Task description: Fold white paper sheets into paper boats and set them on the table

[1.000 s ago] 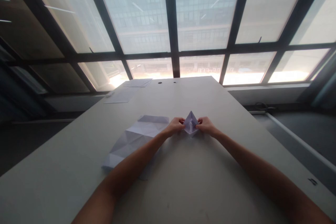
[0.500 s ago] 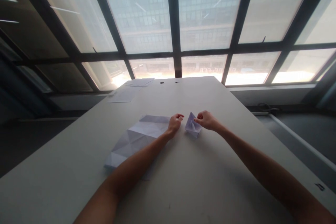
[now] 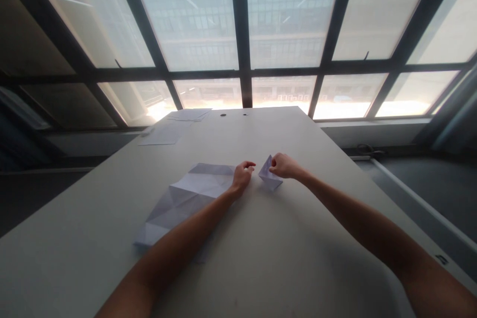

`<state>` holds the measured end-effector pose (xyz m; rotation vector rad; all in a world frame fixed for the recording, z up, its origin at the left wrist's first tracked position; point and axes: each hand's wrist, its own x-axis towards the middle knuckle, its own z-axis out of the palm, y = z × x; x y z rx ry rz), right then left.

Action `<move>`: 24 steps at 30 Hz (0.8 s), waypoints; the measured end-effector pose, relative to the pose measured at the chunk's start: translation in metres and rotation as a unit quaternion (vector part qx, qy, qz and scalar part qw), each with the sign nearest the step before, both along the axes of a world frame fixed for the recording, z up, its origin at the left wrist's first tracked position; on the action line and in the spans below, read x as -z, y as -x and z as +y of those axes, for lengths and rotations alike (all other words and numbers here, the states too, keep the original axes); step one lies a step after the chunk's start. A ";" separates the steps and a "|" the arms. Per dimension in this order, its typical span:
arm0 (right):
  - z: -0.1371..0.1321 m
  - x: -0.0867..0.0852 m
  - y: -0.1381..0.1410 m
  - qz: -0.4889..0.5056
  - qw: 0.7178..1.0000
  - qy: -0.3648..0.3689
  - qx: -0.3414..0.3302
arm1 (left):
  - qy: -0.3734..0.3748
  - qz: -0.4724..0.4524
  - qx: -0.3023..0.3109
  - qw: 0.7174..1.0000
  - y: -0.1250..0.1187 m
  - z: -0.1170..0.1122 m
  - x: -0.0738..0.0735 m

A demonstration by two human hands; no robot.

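Folded paper piece: white, compact, boat-like with one pointed peak upward; stands tilted at mid-tabletop, contact underneath unclear.

White bench; dark round spot near its far edge. Flat paper sheets, far left of bench. Dark-framed windows, beyond. Blue-grey curtain, far right. Dark looped cable, right of bench.

I pinch a small, pointed white shape of matt paper; the broad white paper sheet is matt, creased; the long white tabletop, smooth, faintly glossy.
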<state>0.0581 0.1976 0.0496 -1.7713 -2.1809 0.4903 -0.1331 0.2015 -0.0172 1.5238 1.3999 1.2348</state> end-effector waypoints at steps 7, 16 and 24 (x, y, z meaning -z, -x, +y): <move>0.073 -0.021 -0.031 -0.077 0.994 -0.005 0.076 | 0.005 0.001 0.002 1.000 0.001 0.004 0.003; 0.160 -0.019 -0.033 -0.103 0.988 -0.001 0.119 | 0.012 -0.004 -0.005 1.000 0.003 0.010 0.011; 0.183 -0.011 -0.013 -0.101 0.988 0.007 0.115 | 0.018 -0.007 -0.008 1.000 0.001 0.008 0.007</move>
